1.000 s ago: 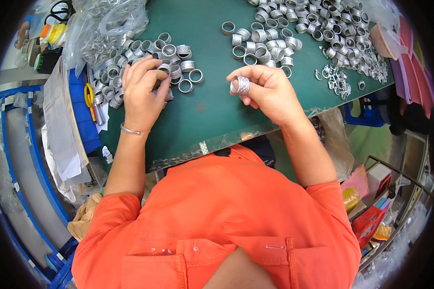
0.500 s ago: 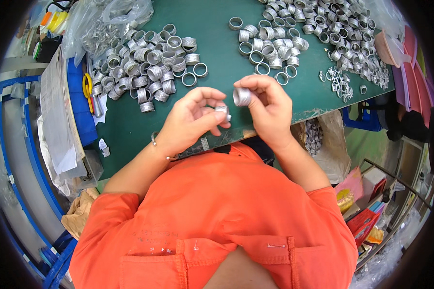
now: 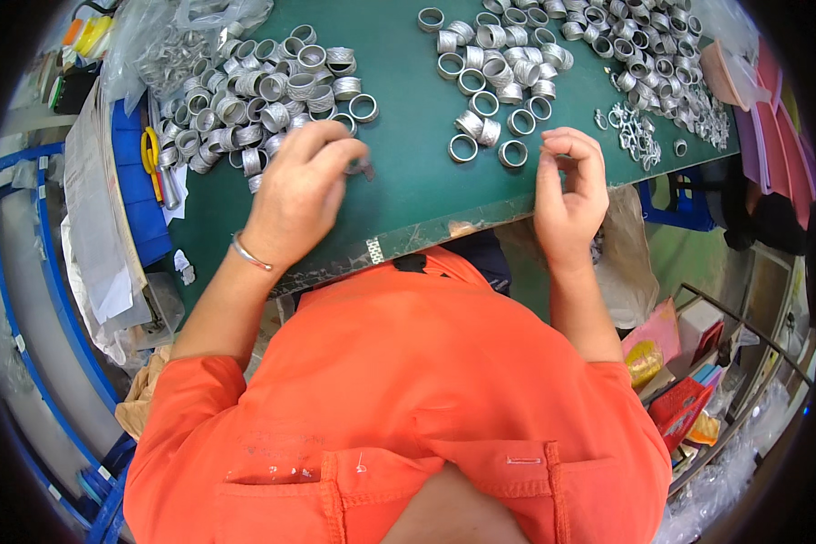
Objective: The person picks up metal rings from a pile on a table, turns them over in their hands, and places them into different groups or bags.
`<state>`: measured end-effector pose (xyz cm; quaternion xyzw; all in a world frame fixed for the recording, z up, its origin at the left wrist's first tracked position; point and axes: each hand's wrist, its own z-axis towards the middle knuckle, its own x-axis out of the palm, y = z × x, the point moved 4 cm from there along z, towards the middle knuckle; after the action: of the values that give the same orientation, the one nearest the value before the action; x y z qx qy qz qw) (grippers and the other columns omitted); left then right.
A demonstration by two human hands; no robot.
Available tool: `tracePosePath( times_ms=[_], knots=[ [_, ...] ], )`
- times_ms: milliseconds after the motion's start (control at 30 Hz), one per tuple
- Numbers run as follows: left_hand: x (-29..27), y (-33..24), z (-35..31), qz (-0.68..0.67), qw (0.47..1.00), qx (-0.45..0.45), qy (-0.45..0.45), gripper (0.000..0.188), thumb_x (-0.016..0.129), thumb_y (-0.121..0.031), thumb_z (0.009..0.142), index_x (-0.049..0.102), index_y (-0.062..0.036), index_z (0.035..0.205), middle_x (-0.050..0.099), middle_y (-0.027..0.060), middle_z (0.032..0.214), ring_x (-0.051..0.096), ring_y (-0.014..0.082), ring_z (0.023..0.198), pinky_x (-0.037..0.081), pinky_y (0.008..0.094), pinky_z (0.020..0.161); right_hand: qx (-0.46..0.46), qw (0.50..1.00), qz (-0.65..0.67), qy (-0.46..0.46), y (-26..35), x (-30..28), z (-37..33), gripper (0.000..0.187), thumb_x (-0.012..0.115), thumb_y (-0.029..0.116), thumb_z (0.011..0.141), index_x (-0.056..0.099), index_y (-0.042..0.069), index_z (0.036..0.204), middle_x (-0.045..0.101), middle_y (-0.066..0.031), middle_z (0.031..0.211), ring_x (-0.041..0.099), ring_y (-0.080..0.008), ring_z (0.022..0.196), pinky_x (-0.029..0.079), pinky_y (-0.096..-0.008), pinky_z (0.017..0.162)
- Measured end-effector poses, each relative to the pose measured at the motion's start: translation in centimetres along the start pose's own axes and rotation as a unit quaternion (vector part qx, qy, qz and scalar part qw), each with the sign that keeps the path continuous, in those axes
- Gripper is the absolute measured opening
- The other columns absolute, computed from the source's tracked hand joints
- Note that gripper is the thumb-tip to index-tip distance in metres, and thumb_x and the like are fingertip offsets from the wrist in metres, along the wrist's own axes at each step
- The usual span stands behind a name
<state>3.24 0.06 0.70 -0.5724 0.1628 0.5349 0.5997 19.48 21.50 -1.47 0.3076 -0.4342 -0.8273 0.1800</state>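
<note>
My left hand [image 3: 301,195] is over the front of the left pile of silver metal rings [image 3: 281,89], its fingers curled down. At its fingertips shows a small, blurred grey thing whose kind I cannot make out. My right hand [image 3: 571,195] is raised at the table's front edge, thumb and bent fingers apart with nothing visible between them. A smaller middle group of rings [image 3: 494,68] lies left of and beyond it; the nearest ring [image 3: 513,153] is just left of its fingers. The rings have a patterned outer band and lie at various angles.
The green table [image 3: 408,204] has a larger ring heap [image 3: 639,54] at far right, with small silver pieces [image 3: 635,136] before it. Yellow-handled pliers [image 3: 150,152] lie by a blue bin [image 3: 136,195] at left. Plastic bags [image 3: 159,54] are at far left; a blue stool [image 3: 675,201] stands below the right edge.
My right hand has moved right and no longer holds its ring; more rings lie at the near side of the middle group. My left hand has moved left toward the left pile.
</note>
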Motion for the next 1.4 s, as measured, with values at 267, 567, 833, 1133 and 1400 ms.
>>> tracePosePath(
  times_ms=[267,567,833,1133,1400],
  knots=[
    [-0.5,0.6,0.1,0.122,0.992,-0.008,-0.011,0.034,0.056,0.015,0.067,0.063,-0.0028,0.095,0.059,0.0154,0.112,0.057,0.0339,0.102,0.046,0.0401,0.088,-0.053,0.977,-0.174,0.113,-1.2,0.2,-0.9,0.022,0.079,0.007,0.069,0.064,0.004,0.084,0.059,-0.0122,0.1,0.058,-0.0271,0.086,0.047,-0.0319,0.075],
    [2.3,-0.8,0.5,-0.311,0.933,-0.177,-0.028,0.035,0.063,0.004,0.083,0.054,-0.0027,0.116,0.059,0.0124,0.114,0.061,0.0193,0.098,0.052,0.0294,0.076,0.092,0.931,0.345,0.077,-1.2,0.4,-2.0,0.046,0.06,-0.019,0.078,0.041,0.001,0.115,0.057,-0.0177,0.118,0.058,-0.0235,0.111,0.049,-0.0338,0.094],
    [7.0,-4.4,2.8,-0.562,0.813,-0.148,0.038,0.054,0.068,0.006,0.081,0.04,-0.0018,0.128,0.057,0.0144,0.116,0.06,0.021,0.108,0.052,0.0309,0.088,-0.013,0.976,0.205,0.072,1.3,1.9,-1.7,0.035,0.048,-0.018,0.081,0.049,-0.001,0.112,0.059,-0.0165,0.112,0.06,-0.025,0.106,0.048,-0.0337,0.091],
    [2.1,-3.7,2.6,-0.113,0.984,0.068,-0.124,0.037,0.063,0.015,0.066,0.066,-0.0069,0.096,0.055,0.009,0.101,0.055,0.0217,0.087,0.048,0.0305,0.074,0.019,0.982,-0.148,0.117,-0.1,4.3,0.9,0.028,0.071,0.008,0.078,0.058,0.003,0.101,0.06,-0.0134,0.09,0.059,-0.033,0.084,0.049,-0.0403,0.074],
    [-1.6,1.6,1.9,0.138,0.983,-0.02,-0.122,0.02,0.069,0.004,0.067,0.065,-0.0045,0.085,0.061,0.0102,0.097,0.058,0.0277,0.091,0.045,0.0371,0.079,0.039,0.989,-0.117,0.086,-0.4,3.6,1.1,0.024,0.07,0.003,0.076,0.059,0.001,0.097,0.061,-0.0093,0.085,0.059,-0.019,0.067,0.05,-0.0299,0.062]
  ],
)
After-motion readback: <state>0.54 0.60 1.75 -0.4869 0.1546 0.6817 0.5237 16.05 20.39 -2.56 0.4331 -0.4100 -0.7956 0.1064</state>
